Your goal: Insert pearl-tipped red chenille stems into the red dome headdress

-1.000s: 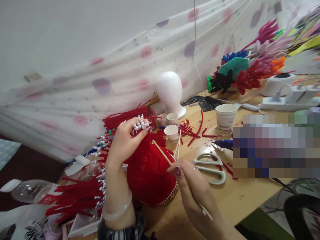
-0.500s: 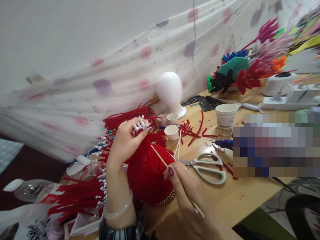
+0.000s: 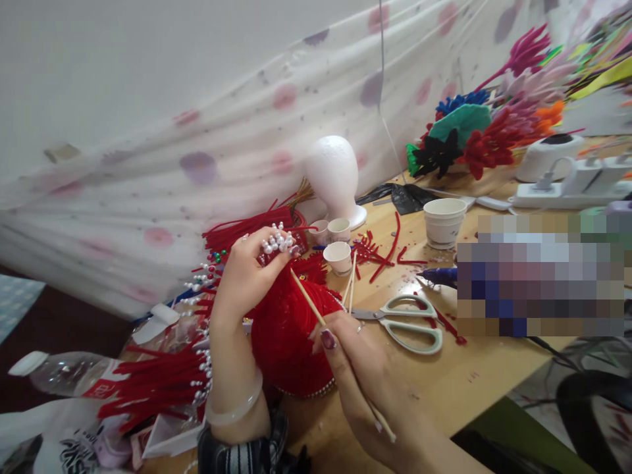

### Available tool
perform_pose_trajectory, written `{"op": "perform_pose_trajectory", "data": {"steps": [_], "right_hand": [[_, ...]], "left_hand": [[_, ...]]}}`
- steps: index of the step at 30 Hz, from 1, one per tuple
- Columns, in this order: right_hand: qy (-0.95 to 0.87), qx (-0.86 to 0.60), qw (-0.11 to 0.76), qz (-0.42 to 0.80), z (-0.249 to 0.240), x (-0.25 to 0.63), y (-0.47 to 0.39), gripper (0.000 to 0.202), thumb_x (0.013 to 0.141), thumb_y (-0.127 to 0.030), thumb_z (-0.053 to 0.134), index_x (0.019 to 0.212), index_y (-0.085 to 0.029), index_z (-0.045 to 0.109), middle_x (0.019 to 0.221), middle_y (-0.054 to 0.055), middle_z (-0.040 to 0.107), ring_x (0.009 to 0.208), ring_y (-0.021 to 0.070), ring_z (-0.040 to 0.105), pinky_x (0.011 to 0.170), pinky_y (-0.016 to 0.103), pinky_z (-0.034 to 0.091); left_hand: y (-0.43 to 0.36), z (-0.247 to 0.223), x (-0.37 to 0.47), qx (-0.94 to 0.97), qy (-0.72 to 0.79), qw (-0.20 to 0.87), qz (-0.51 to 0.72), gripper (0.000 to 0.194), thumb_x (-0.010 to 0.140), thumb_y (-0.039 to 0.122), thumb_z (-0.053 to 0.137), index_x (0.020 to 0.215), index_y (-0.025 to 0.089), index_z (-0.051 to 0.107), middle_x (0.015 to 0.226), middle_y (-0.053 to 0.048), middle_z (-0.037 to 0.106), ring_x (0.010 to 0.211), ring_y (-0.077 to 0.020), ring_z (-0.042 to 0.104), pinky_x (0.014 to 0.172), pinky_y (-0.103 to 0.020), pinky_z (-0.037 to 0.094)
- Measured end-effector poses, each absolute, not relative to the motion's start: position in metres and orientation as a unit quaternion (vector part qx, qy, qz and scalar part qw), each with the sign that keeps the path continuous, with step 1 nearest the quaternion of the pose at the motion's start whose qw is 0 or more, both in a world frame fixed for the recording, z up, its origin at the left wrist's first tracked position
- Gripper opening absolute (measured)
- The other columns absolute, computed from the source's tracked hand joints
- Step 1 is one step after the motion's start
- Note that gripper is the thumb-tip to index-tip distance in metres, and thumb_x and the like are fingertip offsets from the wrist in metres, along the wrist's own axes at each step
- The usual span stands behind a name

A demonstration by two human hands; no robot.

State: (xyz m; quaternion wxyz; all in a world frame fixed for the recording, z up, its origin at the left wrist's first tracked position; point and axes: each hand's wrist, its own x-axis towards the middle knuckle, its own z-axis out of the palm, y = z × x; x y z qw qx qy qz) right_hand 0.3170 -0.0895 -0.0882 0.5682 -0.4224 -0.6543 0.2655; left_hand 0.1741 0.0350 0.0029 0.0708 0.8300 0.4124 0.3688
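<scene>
My left hand (image 3: 247,276) is closed on a cluster of white pearl beads (image 3: 277,242) at the top of a red, fuzzy rounded piece (image 3: 284,336). Between the thumb and fingers of my right hand (image 3: 353,355) is a thin wooden stick (image 3: 309,299). The stick's upper end reaches the red piece just below my left thumb. A string of small pearls edges the bottom of the red piece. Scissors (image 3: 412,326) with pale green handles lie on the table, right of my right hand.
A white foam head (image 3: 333,174) stands behind small paper cups (image 3: 338,258). Red stems with pearl tips (image 3: 158,378) and a plastic bottle (image 3: 64,372) lie at left. At right are a larger cup (image 3: 444,224), a blue glue gun (image 3: 439,276), a power strip (image 3: 540,196) and colourful fuzzy flowers (image 3: 488,145).
My right hand and the stick have shifted slightly left, and the stick's tip is nearer my left thumb. The whole view has shifted a little.
</scene>
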Motion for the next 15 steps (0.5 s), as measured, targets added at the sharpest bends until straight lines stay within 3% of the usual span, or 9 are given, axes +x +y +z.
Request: {"op": "perform_pose_trajectory", "data": {"steps": [6, 15], "right_hand": [[-0.653, -0.449, 0.548, 0.269, -0.0932, 0.317, -0.09, 0.031, 0.101, -0.026, 0.032, 0.075, -0.022, 0.048, 0.074, 0.002, 0.057, 0.069, 0.0158, 0.055, 0.067, 0.029, 0.045], [-0.663, -0.435, 0.554, 0.253, -0.0946, 0.3138, -0.0888, 0.031, 0.101, -0.025, 0.032, 0.074, -0.022, 0.047, 0.071, 0.001, 0.056, 0.067, 0.0153, 0.054, 0.063, 0.029, 0.043]], "left_hand": [[0.0341, 0.0026, 0.1733, 0.829, 0.413, 0.069, 0.37, 0.01, 0.082, 0.021, 0.062, 0.092, 0.022, 0.064, 0.095, -0.002, 0.072, 0.089, -0.0205, 0.066, 0.081, -0.034, 0.05], [0.0302, 0.0067, 0.1757, 0.828, 0.429, 0.048, 0.357, 0.005, 0.082, 0.023, 0.061, 0.087, 0.022, 0.062, 0.088, -0.001, 0.07, 0.083, -0.0195, 0.064, 0.078, -0.033, 0.048]]}}
